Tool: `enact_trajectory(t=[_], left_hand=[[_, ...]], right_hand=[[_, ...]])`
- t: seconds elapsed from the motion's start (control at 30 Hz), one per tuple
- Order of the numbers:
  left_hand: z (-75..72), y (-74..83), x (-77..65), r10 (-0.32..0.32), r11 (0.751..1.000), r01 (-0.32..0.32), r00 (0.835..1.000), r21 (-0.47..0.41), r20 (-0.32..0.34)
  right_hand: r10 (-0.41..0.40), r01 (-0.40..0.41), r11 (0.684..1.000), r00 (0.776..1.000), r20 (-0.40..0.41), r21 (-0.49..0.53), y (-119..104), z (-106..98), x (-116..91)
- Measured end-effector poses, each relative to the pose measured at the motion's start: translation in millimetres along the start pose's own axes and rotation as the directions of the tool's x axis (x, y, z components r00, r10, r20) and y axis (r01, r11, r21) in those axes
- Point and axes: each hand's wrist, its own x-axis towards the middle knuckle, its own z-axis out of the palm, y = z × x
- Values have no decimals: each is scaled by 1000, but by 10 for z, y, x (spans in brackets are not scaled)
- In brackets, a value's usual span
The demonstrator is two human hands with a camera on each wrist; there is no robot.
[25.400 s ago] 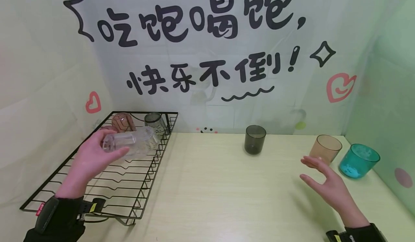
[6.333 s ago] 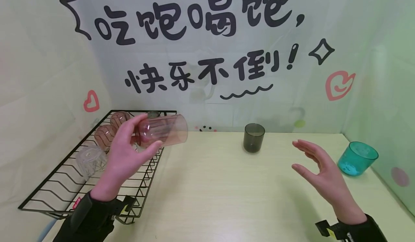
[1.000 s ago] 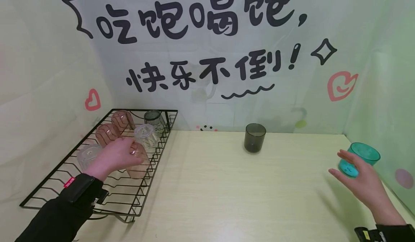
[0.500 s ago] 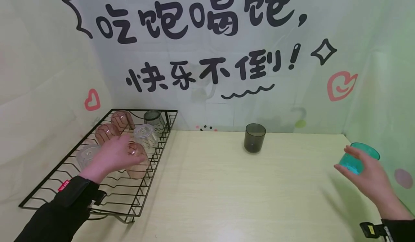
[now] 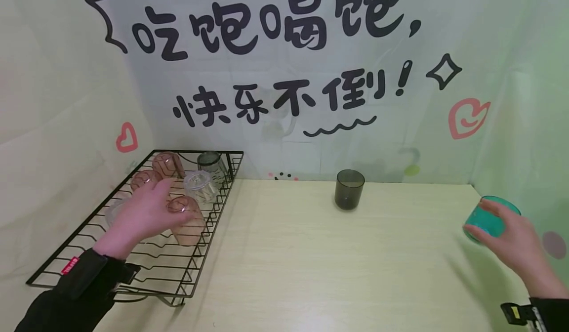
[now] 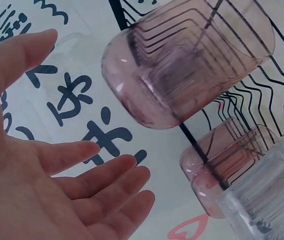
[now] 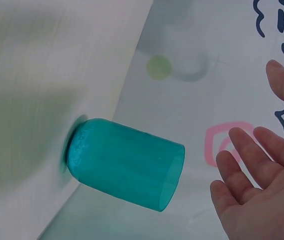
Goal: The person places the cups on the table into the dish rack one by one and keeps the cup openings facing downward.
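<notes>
A pink see-through glass (image 5: 190, 226) stands upside down on the black wire rack (image 5: 171, 268). My left hand (image 5: 142, 213) hovers beside it with relaxed, spread fingers; the left wrist view shows a gap between the fingertips (image 6: 96, 147) and that pink glass (image 6: 182, 65). On the right, a teal cup (image 5: 486, 221) stands upright on the table, its mouth up. My right hand (image 5: 515, 243) overlaps it in the head view, but in the right wrist view the right hand (image 7: 262, 175) is apart from the teal cup (image 7: 124, 162), fingers loosely extended.
More upturned glasses fill the rack's back: two pink ones (image 5: 168, 165), a dark grey one (image 5: 214, 166) and clear ones (image 5: 201, 187). A dark grey cup (image 5: 349, 189) stands upright at the back of the table (image 5: 338, 258). Printed cloth (image 5: 275, 149) walls the area.
The pink glass once held by my left hand stands on the rack; that hand has come off it leftward. The tan cup is gone from the right. My right hand has moved toward the teal cup.
</notes>
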Motion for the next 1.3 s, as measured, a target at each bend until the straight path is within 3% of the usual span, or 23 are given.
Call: enact_trajectory(t=[0.5, 0.9, 1.3], left_hand=[[-127, 252, -123, 14, 1000, -14, 999, 5, -50], [-139, 462, -199, 78, 997, -79, 995, -14, -63], [-93, 619, -250, 156, 986, -160, 984, -49, -82]], right_hand=[[18, -18, 1000, 1000, 24, -19, 79, -17, 13], [38, -35, 997, 999, 37, -72, 162, 8, 67], [-8, 13, 983, 999, 31, -184, 223, 24, 158]])
